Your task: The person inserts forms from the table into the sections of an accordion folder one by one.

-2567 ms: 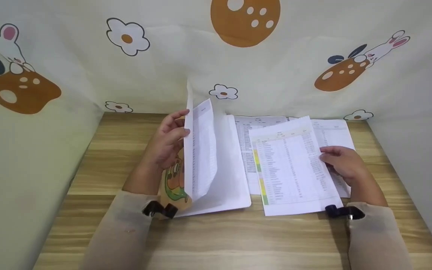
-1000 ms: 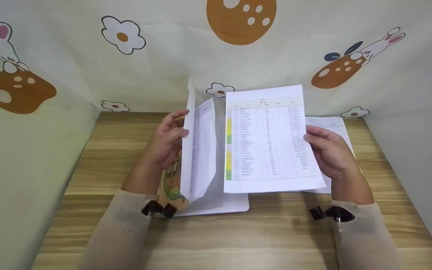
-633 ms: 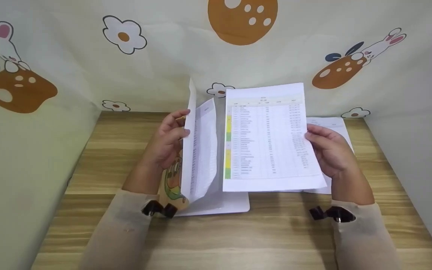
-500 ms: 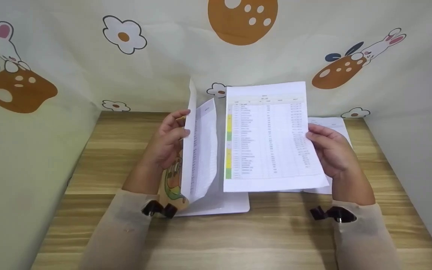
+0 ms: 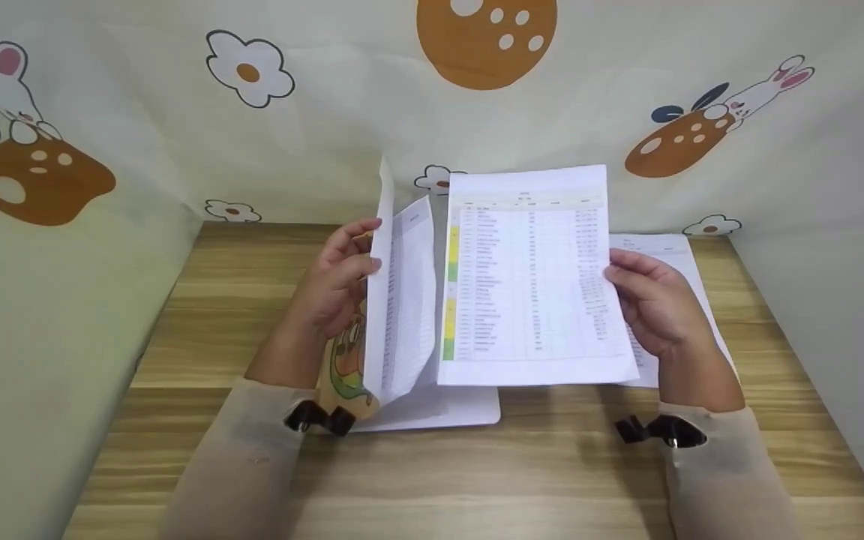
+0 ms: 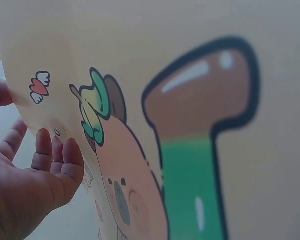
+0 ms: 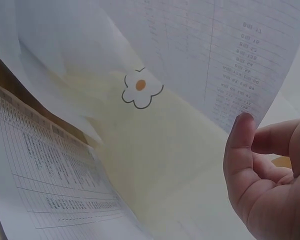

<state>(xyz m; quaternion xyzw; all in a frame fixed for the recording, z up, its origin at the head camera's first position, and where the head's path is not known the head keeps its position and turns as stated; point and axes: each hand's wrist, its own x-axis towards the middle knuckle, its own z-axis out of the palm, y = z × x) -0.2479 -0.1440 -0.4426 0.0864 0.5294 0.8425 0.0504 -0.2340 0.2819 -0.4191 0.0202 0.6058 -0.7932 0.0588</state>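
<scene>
Here, the right hand point(image 5: 653, 307) pinches the edge of a white printed sheet with yellow-green margin marks point(image 5: 529, 277), raised above the wooden table point(image 5: 477, 480). The left hand point(image 5: 334, 281) grips the upright cartoon-printed folder cover point(image 5: 346, 367) and its pages point(image 5: 398, 300). More printed sheets point(image 5: 664, 251) lie beyond, before the patterned cloth backdrop point(image 5: 327, 112).

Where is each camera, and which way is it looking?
Head: up high, facing down at the table; shows both hands and sleeves.
Left wrist: beside the left hand, facing the folder cover cartoon.
Right wrist: under the printed sheet, facing up; shows the right hand.
Shared: head and right wrist both see that sheet.
</scene>
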